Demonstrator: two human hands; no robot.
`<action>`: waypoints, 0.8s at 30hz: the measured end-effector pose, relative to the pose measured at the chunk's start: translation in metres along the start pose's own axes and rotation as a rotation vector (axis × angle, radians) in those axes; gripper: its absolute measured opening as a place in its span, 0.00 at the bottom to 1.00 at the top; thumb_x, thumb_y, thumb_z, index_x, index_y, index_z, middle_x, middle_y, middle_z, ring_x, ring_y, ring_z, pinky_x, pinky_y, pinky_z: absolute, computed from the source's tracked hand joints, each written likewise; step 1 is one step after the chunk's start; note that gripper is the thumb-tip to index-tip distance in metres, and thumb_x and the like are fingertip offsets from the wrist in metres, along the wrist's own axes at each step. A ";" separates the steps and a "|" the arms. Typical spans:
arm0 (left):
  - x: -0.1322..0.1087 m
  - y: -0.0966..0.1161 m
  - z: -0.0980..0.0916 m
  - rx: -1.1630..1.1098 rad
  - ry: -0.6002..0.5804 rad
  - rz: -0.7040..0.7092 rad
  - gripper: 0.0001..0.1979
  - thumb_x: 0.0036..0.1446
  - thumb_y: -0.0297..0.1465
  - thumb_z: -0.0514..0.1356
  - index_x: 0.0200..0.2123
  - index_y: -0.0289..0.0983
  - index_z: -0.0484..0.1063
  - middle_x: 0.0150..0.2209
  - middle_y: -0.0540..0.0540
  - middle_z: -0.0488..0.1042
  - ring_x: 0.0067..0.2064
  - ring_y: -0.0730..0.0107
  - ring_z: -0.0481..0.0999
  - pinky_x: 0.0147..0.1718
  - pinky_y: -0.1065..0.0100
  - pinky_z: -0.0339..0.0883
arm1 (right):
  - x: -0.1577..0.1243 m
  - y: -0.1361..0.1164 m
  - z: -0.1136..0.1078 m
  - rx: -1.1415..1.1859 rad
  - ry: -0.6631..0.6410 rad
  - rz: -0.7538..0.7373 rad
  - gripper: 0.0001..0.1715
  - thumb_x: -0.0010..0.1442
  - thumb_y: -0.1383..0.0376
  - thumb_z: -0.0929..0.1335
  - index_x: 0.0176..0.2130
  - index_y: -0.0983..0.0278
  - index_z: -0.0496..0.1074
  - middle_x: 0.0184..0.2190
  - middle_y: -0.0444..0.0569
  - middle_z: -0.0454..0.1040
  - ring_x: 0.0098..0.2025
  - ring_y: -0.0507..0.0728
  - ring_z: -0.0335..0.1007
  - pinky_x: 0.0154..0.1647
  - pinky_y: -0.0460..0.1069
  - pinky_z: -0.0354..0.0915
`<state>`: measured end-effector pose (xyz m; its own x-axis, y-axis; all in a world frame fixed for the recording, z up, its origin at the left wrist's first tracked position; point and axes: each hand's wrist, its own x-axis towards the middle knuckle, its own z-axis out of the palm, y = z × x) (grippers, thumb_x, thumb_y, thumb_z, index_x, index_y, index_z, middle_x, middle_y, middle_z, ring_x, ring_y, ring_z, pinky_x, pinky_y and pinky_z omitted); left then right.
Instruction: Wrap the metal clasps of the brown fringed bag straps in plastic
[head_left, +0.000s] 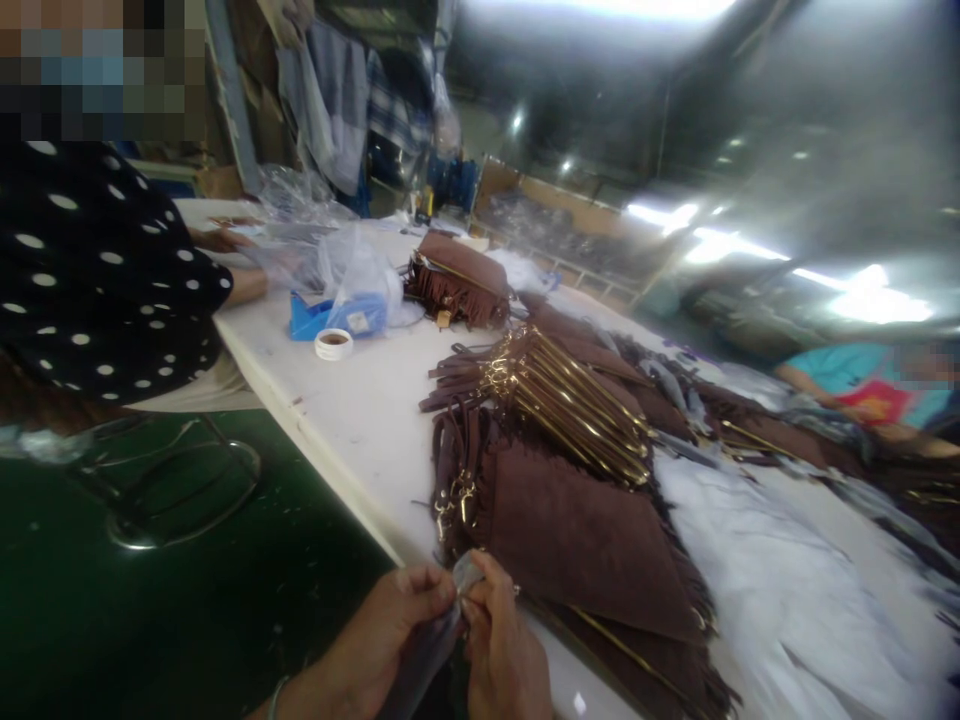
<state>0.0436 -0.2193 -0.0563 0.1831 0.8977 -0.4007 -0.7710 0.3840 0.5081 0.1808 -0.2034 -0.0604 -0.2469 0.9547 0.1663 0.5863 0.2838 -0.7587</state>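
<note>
My left hand [390,625] and my right hand [499,645] meet at the bottom of the view, both pinching a small grey strip [466,575] near the table's front edge. Just beyond them lies a brown suede fringed bag [577,530] with gold clasps on its strap [454,500]. Behind it, several more brown bags with gold bars [570,400] are stacked in a fanned row. Another brown fringed bag [457,280] sits farther back.
A white table [360,400] runs diagonally; white sheets [780,580] cover its right side. A tape roll [334,344], blue box [309,318] and plastic bags [352,265] lie at the back. A person in a polka-dot top [97,270] sits left; another person [862,390] is far right.
</note>
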 end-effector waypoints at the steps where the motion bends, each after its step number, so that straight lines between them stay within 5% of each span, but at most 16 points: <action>1: -0.001 0.001 0.001 -0.002 0.003 0.002 0.14 0.48 0.35 0.73 0.31 0.30 0.76 0.28 0.40 0.79 0.28 0.66 0.76 0.31 0.69 0.68 | 0.000 -0.002 0.001 0.026 0.012 0.034 0.21 0.67 0.61 0.57 0.58 0.57 0.61 0.33 0.41 0.79 0.27 0.54 0.76 0.27 0.45 0.65; 7: -0.002 0.001 0.000 -0.041 -0.028 -0.051 0.15 0.44 0.36 0.74 0.29 0.31 0.77 0.23 0.44 0.75 0.23 0.68 0.73 0.25 0.69 0.67 | -0.002 -0.016 0.004 0.179 0.048 0.272 0.23 0.67 0.52 0.60 0.56 0.59 0.60 0.23 0.37 0.75 0.15 0.54 0.67 0.19 0.46 0.61; 12: 0.000 -0.003 -0.004 -0.135 -0.019 -0.091 0.12 0.45 0.32 0.74 0.29 0.30 0.77 0.25 0.44 0.76 0.26 0.69 0.74 0.31 0.69 0.69 | -0.010 -0.008 0.015 0.068 0.244 0.186 0.25 0.66 0.43 0.58 0.46 0.59 0.67 0.27 0.42 0.78 0.25 0.55 0.76 0.25 0.45 0.65; 16: 0.002 -0.010 -0.010 -0.071 0.009 -0.034 0.11 0.50 0.33 0.72 0.31 0.31 0.76 0.27 0.44 0.76 0.29 0.68 0.75 0.34 0.69 0.68 | -0.018 0.007 0.022 -0.074 0.262 0.070 0.26 0.70 0.48 0.55 0.40 0.59 0.73 0.32 0.46 0.79 0.28 0.53 0.77 0.28 0.44 0.65; 20: 0.004 -0.015 -0.014 0.218 0.075 0.171 0.12 0.54 0.37 0.68 0.31 0.34 0.74 0.26 0.47 0.75 0.28 0.68 0.73 0.30 0.70 0.64 | -0.023 0.011 0.021 0.039 0.222 -0.043 0.26 0.71 0.52 0.55 0.41 0.59 0.75 0.33 0.48 0.77 0.32 0.53 0.75 0.34 0.44 0.66; 24: -0.002 -0.014 -0.011 0.809 0.183 0.556 0.09 0.60 0.37 0.63 0.33 0.38 0.77 0.31 0.46 0.76 0.34 0.65 0.74 0.35 0.70 0.65 | -0.021 0.002 0.018 0.197 0.166 0.094 0.26 0.68 0.48 0.57 0.39 0.60 0.75 0.28 0.45 0.75 0.28 0.53 0.71 0.32 0.45 0.65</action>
<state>0.0471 -0.2286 -0.0713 -0.2271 0.9736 -0.0253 -0.0586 0.0123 0.9982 0.1733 -0.2247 -0.0769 -0.0591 0.9822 0.1784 0.4356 0.1861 -0.8807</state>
